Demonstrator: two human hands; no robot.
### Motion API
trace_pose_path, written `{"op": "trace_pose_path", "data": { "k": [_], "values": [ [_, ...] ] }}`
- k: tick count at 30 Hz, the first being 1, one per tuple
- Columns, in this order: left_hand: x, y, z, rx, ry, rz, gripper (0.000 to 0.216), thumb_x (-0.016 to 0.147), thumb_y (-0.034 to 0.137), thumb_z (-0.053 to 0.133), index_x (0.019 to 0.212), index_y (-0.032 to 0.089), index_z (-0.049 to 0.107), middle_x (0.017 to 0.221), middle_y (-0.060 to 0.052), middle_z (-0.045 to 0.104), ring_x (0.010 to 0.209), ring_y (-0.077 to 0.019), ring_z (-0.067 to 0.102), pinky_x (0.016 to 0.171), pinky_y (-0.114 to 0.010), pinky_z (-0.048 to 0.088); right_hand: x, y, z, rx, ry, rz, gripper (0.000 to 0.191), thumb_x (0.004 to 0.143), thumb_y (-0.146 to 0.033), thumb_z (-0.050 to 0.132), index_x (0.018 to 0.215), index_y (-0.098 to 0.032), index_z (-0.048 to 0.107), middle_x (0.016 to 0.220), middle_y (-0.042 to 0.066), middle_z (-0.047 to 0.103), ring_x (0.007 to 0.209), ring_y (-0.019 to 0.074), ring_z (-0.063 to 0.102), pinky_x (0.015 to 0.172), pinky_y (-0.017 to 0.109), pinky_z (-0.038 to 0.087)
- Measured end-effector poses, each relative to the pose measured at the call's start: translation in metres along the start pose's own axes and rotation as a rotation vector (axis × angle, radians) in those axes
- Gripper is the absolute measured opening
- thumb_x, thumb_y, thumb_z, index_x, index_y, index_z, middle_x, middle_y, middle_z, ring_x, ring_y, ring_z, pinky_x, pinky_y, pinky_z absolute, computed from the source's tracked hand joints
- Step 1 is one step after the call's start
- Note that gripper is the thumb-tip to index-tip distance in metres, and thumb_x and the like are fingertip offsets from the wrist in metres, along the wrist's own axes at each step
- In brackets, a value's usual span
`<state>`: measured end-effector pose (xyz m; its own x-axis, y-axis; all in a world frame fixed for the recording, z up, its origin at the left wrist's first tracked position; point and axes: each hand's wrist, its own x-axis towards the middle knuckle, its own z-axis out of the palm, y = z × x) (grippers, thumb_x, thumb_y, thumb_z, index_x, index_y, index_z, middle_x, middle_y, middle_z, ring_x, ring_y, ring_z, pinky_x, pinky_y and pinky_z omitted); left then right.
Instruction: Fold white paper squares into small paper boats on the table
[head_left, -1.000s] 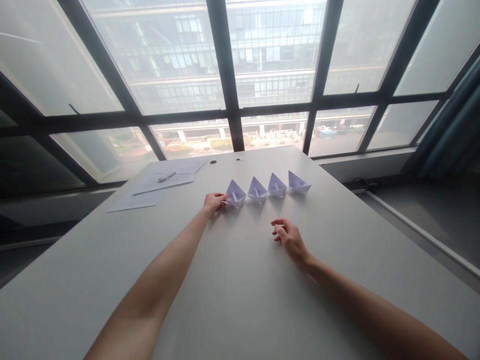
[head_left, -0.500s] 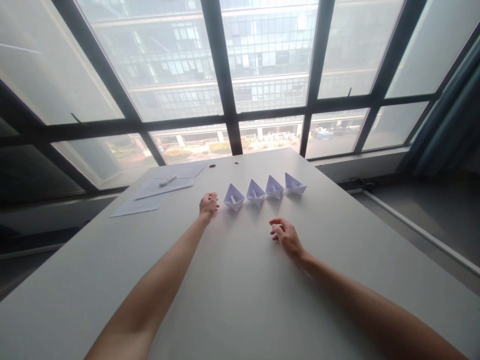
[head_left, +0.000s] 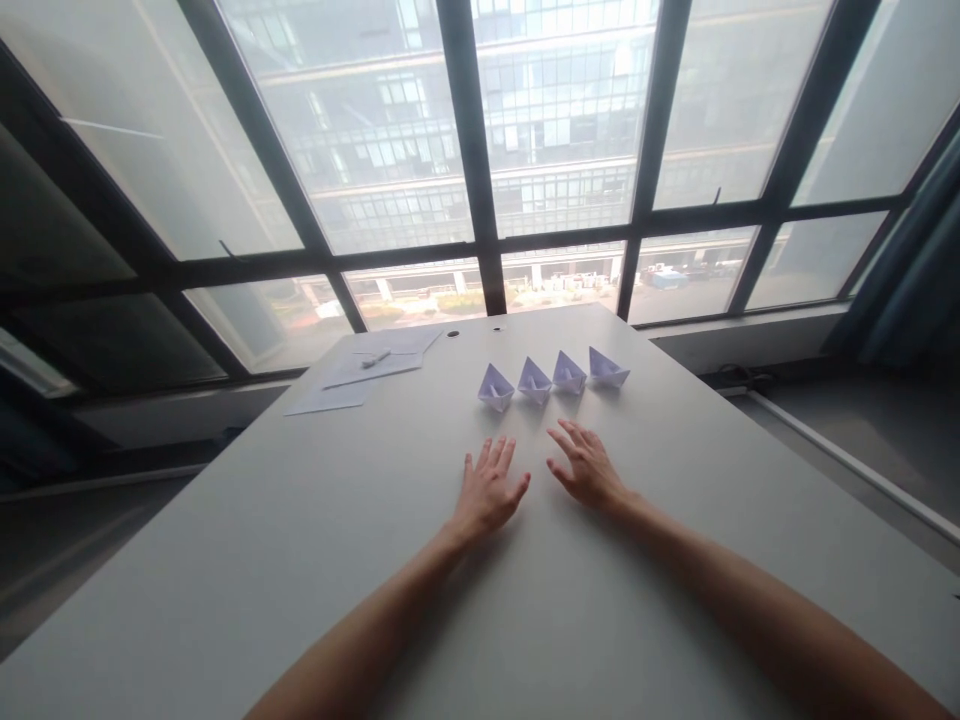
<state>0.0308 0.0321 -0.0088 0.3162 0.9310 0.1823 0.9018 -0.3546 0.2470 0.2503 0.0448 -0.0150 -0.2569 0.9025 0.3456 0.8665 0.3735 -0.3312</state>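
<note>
Several folded paper boats stand in a row on the white table (head_left: 300, 520). The leftmost paper boat (head_left: 496, 390) and its neighbour, another paper boat (head_left: 535, 383), point their peaks up; a third paper boat (head_left: 569, 374) and the rightmost paper boat (head_left: 607, 370) continue the line. My left hand (head_left: 491, 490) is over the table on the near side of the row, fingers spread, holding nothing. Close by to the right, my right hand (head_left: 585, 465) has its fingers apart and nothing in it. Neither hand touches a boat.
Sheets of white paper (head_left: 330, 396) lie at the table's far left, with a pen-like white item (head_left: 376, 358) on top. A round dark hole (head_left: 452, 334) sits near the far edge. Beyond stand large framed windows (head_left: 487, 240), and a blue curtain (head_left: 892, 270) hangs at the right.
My left hand has come away from beside the leftmost boat, back toward me and rightward, and its fingers have opened out. My right hand's fingers have spread. The view has shifted slightly left.
</note>
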Motion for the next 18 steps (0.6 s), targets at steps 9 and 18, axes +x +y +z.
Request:
{"op": "trace_pose_path", "data": {
  "k": [9, 18],
  "values": [
    [-0.0019, 0.0023, 0.0012, 0.102, -0.128, 0.04, 0.064, 0.096, 0.058, 0.036, 0.153, 0.028, 0.033, 0.163, -0.006, 0.023, 0.15, -0.032, 0.017, 0.117, -0.064, 0.009, 0.0015, 0.0041, 0.0007, -0.036, -0.295, -0.042, 0.063, 0.096, -0.05, 0.042, 0.152, -0.022, 0.037, 0.161, 0.013, 0.027, 0.15, 0.0281, 0.017, 0.119, 0.051, 0.009],
    [-0.0022, 0.0024, 0.0019, 0.126, -0.115, 0.052, 0.063, 0.097, 0.058, 0.034, 0.153, 0.03, 0.034, 0.162, -0.006, 0.025, 0.15, -0.0314, 0.018, 0.116, -0.065, 0.012, 0.0015, 0.003, -0.0002, -0.037, -0.304, -0.046, 0.063, 0.096, -0.049, 0.042, 0.152, -0.021, 0.037, 0.161, 0.013, 0.026, 0.15, 0.0278, 0.016, 0.119, 0.052, 0.007]
  ]
}}
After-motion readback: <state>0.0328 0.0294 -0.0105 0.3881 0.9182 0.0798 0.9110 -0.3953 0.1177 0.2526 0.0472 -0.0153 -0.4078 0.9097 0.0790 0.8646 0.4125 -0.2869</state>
